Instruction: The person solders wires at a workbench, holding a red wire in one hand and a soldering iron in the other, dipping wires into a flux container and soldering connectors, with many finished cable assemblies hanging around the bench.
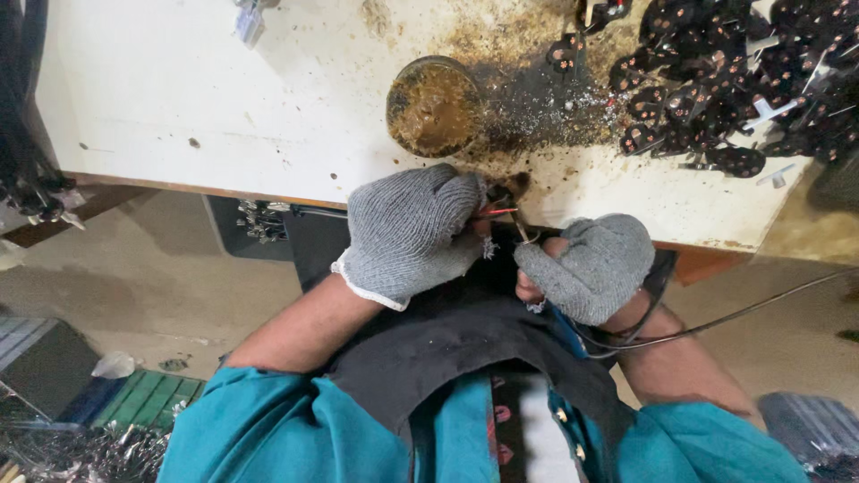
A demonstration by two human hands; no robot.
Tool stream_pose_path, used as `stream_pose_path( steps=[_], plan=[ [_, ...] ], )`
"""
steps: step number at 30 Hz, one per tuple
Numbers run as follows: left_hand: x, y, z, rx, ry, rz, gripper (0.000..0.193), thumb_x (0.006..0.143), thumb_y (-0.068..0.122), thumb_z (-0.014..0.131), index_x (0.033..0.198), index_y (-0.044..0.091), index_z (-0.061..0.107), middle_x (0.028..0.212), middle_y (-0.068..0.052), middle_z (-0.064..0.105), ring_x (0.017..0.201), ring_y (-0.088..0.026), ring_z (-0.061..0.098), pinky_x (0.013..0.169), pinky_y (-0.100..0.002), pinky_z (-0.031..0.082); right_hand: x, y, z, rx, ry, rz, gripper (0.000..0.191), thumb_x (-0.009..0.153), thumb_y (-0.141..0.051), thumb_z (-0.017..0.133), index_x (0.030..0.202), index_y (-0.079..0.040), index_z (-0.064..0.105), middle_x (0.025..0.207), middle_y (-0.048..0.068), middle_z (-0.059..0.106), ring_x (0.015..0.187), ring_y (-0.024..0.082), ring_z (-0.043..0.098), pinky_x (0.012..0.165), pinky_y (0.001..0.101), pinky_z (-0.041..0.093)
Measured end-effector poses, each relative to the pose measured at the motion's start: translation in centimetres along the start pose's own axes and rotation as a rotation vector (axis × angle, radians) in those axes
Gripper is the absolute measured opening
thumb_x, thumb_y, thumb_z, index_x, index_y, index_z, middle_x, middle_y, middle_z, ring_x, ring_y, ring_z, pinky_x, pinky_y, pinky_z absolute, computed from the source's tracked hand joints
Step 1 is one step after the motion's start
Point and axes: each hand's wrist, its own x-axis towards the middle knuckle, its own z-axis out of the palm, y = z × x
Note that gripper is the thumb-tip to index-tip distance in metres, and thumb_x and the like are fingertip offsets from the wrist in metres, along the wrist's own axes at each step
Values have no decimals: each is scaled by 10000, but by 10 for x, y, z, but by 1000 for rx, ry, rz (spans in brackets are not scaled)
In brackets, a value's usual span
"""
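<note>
Your left hand (412, 233), in a grey knit glove, is curled tight around the thin red and dark wires (497, 212), which stick out of your fist toward the right, just at the table edge (268, 194). Your right hand (591, 266), gloved the same, is closed too, pinching a small bent metal piece (524, 236) that nearly meets the wire ends; what exactly it is, you cannot tell from here. Judging by this, keep both fists braced close together over your lap and let only the fingertips move, so the fine ends line up cleanly. A dark cable (743, 315) runs off from under your right wrist; keep it slack so it does not drag your hand. Just beyond your knuckles sits a round tin of brown paste (434, 105) on a scorched, crumb-strewn patch of the white table. Further right lies a heap of black parts with copper spots (734, 80), close enough to snag a sleeve. Loose metal bits (261, 219) hang below the table on your left
</note>
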Motion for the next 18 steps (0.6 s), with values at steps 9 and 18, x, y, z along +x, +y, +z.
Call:
stream_pose_path(
  steps=[9,18],
  plan=[
    [-2,-3,3,-32,40,36,311,712,289,799,953,138,671,840,-82,631,732,-316,665,588,-467,497,-10,33,-2,-380,569,-880,210,684,-283,833,848,-165,775,663,95,664,591,346,629,526,472,436],
    [-2,-1,4,-27,50,16,224,773,267,796,905,152,657,795,-76,616,696,-305,661,570,-467,487,-4,32,3,-320,470,-924,133,778,-235,816,881,-154,794,654,43,689,549,261,646,468,402,432]
  ],
)
